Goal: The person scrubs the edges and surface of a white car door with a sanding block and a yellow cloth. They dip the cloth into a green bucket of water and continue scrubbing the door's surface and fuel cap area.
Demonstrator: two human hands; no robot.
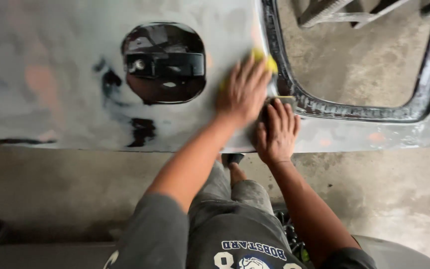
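The person stands over a grey, sanded car body panel [75, 74] that lies flat in front of them, its primer dull and patchy with a few pinkish filler spots. The left hand [242, 92] is spread flat on the panel, fingers together, pressing down on a yellow sponge [269, 62] that peeks out beyond the fingertips; the hand looks blurred. Just beside it, the right hand [276, 132] lies palm down, its grip closed over a dark sanding block [284, 99] near the panel's lower edge, right at the black rim of the window opening [354, 107]. To the left of both hands sits a round recess [164, 62], glossy black inside, with a latch-like fitting across it. Dark bare patches [143, 130] show through the primer below that recess. Under the panel is a stained concrete floor [399, 189], and the person's grey trousers and a foot [234, 167] show between the arms.
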